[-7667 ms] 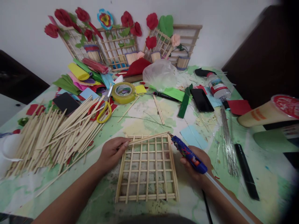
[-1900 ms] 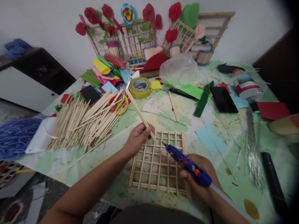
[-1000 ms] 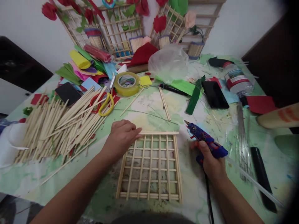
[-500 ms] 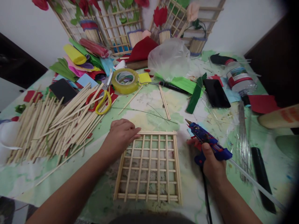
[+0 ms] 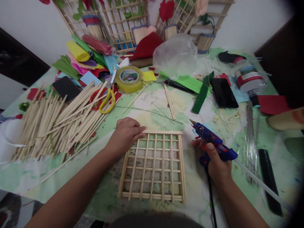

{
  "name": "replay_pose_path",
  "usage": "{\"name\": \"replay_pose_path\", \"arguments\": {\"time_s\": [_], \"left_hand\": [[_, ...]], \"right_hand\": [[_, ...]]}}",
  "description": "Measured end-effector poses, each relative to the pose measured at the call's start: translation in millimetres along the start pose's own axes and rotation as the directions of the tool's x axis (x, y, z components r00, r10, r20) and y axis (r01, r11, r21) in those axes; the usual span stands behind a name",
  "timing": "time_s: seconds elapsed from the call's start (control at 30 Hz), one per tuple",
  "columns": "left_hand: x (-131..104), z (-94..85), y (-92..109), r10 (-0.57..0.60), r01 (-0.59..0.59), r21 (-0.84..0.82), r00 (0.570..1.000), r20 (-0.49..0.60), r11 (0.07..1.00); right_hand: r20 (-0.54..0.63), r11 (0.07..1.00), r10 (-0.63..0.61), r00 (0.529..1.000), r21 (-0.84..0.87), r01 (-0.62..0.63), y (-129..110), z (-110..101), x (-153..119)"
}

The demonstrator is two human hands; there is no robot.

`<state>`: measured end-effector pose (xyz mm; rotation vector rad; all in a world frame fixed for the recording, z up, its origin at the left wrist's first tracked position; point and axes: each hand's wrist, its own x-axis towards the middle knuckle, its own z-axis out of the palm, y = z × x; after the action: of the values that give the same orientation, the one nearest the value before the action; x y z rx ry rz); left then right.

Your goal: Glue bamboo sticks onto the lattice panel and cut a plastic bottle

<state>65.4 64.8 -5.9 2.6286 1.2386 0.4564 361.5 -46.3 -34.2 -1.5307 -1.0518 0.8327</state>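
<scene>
A square lattice of pale wooden sticks (image 5: pixel 153 171) lies flat on the table in front of me. My left hand (image 5: pixel 126 134) is at its upper left corner, thumb and fingers closed together on the end of the top sticks. To the right of the lattice, my right hand (image 5: pixel 219 166) is wrapped round the handle of a blue hot glue gun (image 5: pixel 213 141). The gun's nozzle points up and to the left, apart from the lattice. A clear glue stick (image 5: pixel 258 182) runs out of its back, and a black cord (image 5: pixel 211 199) hangs from the handle.
A heap of loose sticks (image 5: pixel 71 123) lies left, with scissors (image 5: pixel 108 103) on it. Behind are a tape roll (image 5: pixel 129 79), a plastic bag (image 5: pixel 175 55), a phone (image 5: pixel 224 92) and a bottle (image 5: pixel 249 76). Decorated lattices (image 5: pixel 121 25) lean on the wall.
The camera view has shifted slightly, so everything appears a little further right and higher. Both hands keep their hold, with the lattice and glue gun in nearly the same places.
</scene>
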Motion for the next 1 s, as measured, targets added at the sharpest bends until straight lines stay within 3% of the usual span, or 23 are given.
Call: {"name": "replay_pose_path", "arguments": {"time_s": [0.3,0.43,0.5,0.6,0.7,0.8,0.9,1.0], "left_hand": [[0,4.2,-3,-0.009,0.009,-0.013,1.0,0.004,1.0],[1,-3.3,-4,-0.031,0.031,-0.111,1.0,-0.005,0.993],[1,-13.3,-9,-0.089,0.07,-0.212,0.993,-0.083,0.975],[0,-30.9,-22,-0.265,0.182,-0.359,0.944,-0.198,0.915],[-5,-42.1,-37,-0.354,0.286,-0.423,0.931,-0.089,0.86],[-12,-43.1,-45,-0.309,0.336,-0.434,0.942,0.134,0.836],[-16,-39.7,-45,-0.222,0.323,-0.426,0.937,0.268,0.845],[-16,-37.3,-43,-0.183,0.294,-0.41,0.94,0.288,0.863]], "right_hand": [[0.001,1.0,0.001,1.0,-0.002,-0.001,-1,1,0],[0.009,0.998,0.016,1.0,-0.059,-0.016,-5,0,0],[0.002,0.997,0.036,0.999,-0.062,-0.036,-5,-1,-1],[-0.05,0.998,0.068,0.996,-0.012,-0.068,-4,0,-1],[-0.138,0.99,0.111,0.984,0.099,-0.097,-5,6,1],[-0.154,0.963,0.162,0.975,0.242,-0.122,-11,19,3],[-0.251,0.973,0.184,0.95,0.184,-0.139,-13,31,4],[-0.31,0.99,0.132,0.941,0.092,-0.109,-10,36,3]]}}
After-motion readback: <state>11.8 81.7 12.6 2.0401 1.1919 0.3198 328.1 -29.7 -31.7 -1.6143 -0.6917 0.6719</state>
